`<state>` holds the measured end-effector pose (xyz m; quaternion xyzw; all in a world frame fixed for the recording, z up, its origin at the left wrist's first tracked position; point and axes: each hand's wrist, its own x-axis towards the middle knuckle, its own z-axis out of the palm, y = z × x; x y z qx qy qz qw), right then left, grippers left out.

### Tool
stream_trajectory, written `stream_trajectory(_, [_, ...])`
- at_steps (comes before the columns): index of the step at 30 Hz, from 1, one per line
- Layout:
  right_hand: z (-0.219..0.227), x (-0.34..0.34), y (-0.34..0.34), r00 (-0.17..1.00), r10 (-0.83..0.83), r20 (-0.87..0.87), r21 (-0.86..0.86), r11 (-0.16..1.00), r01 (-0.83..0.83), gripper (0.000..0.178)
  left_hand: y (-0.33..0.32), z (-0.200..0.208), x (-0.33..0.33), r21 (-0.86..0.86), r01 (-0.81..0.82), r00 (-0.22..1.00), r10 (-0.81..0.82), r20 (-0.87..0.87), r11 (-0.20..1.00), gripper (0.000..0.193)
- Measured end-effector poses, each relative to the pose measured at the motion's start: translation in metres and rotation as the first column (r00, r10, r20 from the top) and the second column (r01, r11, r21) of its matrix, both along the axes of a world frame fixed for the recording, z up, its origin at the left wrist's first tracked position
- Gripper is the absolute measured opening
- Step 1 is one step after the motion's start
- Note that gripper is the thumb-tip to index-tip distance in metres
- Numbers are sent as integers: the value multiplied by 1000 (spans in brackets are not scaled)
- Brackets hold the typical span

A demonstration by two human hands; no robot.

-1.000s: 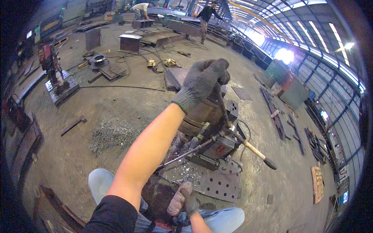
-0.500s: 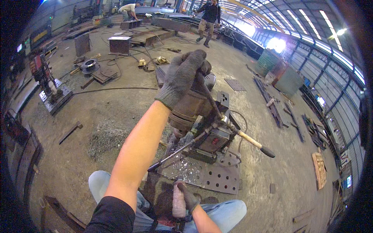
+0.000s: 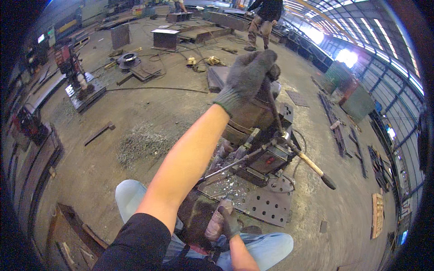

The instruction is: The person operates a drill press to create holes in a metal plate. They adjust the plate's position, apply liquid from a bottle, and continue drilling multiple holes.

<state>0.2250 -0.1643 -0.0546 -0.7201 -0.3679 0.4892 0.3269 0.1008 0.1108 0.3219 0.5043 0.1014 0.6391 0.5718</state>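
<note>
In front of me stands a magnetic drill (image 3: 266,160) with a feed hub and several spoke levers. My left hand (image 3: 249,77), in a dark grey knit glove, is closed around the upper end of a raised feed lever (image 3: 274,110). Low between my knees, my gloved right hand (image 3: 231,222) grips a cloudy pinkish plastic bottle (image 3: 216,226). The bottle is tilted, its neck toward the near edge of a steel plate (image 3: 269,205) with rows of holes. Metal chips (image 3: 230,187) litter this plate below the drill. My left forearm hides part of the work.
A wooden-gripped lever (image 3: 312,163) juts right from the hub. A chip heap (image 3: 144,144) and a hammer-like tool (image 3: 99,134) lie left on the floor. Another drill stand (image 3: 72,72) is farther left. Ahead, a person (image 3: 262,22) stands among steel pieces; cables cross the floor.
The whole view has shifted, with the drill now farther right in the picture. The bottle leans more, its neck nearer the holed plate. The person ahead has come closer.
</note>
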Motion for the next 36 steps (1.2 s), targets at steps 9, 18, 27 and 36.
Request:
stream_trajectory(9, [-80,34,-2,922,-168,-350,-7,984,176,50,-7,6,9,-42,131,976,-122,179,990,28])
stream_trajectory(18, [-50,15,1,715,-197,-671,-130,980,147,35,4,0,9,-27,104,990,-101,100,994,38])
stream_trajectory(27, [-71,31,-2,846,-231,-481,-114,973,201,60,-4,2,4,-42,85,995,-83,59,995,25])
stream_trajectory(36, [-1,-5,-2,851,-145,-504,80,974,213,60,2,-4,-1,10,-19,1000,19,15,1000,32])
